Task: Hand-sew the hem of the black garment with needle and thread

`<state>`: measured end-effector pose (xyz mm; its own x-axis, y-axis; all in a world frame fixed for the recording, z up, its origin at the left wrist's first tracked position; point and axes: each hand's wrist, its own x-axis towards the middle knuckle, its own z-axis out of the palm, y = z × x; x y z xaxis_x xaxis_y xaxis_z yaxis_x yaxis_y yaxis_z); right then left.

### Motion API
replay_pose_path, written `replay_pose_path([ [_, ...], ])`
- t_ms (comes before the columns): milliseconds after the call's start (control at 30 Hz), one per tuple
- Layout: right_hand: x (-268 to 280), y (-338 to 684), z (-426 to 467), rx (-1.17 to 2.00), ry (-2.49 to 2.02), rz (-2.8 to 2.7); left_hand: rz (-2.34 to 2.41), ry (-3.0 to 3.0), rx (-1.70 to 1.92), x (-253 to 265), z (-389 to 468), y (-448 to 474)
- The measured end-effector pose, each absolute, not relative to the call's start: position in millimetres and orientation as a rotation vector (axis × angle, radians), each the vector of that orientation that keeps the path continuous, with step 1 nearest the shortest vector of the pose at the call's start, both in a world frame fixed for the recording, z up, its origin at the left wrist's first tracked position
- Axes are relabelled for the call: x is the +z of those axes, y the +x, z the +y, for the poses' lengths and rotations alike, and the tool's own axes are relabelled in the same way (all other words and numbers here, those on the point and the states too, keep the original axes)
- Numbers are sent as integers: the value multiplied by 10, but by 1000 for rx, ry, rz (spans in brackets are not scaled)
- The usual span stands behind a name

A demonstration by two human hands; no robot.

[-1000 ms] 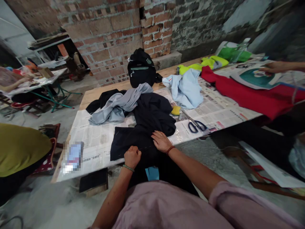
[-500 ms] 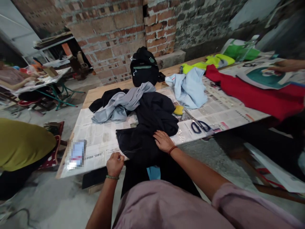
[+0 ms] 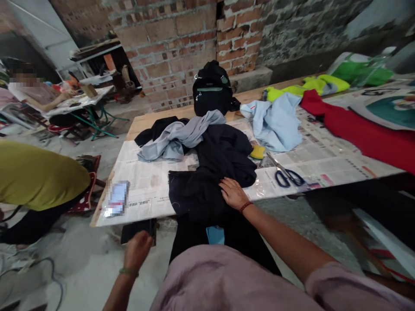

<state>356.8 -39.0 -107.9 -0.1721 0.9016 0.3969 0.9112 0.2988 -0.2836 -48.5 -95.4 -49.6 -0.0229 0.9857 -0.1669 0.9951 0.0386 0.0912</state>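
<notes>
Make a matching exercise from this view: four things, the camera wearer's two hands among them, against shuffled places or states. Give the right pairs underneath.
Things
1. right hand
2. scissors
3. left hand
4. black backpack

Places or states
A. curled, in front of the table's near edge
B. standing at the far side, before the brick wall
C. resting on the dark cloth
D. lying on newspaper, close to the yellow item

Pairs: 1-C, 2-D, 3-A, 4-B

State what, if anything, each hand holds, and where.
Right hand: lying on the black cloth toward its right side, no grip visible. Left hand: closed, cannot tell if holding anything.
</notes>
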Motion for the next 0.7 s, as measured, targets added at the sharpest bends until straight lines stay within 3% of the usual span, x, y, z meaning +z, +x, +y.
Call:
replay_pose_path([
  [200,-1114,3564,-389,-70,-1604,-2102,2048,1800,-569,-1273,-1630,-472],
  [367,-1201,3564,-368,-134,-1572,-2114,1980,1721,-612,-1688,-1527,-389],
  [533,-1239,3558,-351,-160,-1555,-2111,1909,1803,-518,-1590,-1147,-125],
  [700,-1242,3563,-349,-96,-1508,-2058,1795,1919,-650,-1027,-878,43],
])
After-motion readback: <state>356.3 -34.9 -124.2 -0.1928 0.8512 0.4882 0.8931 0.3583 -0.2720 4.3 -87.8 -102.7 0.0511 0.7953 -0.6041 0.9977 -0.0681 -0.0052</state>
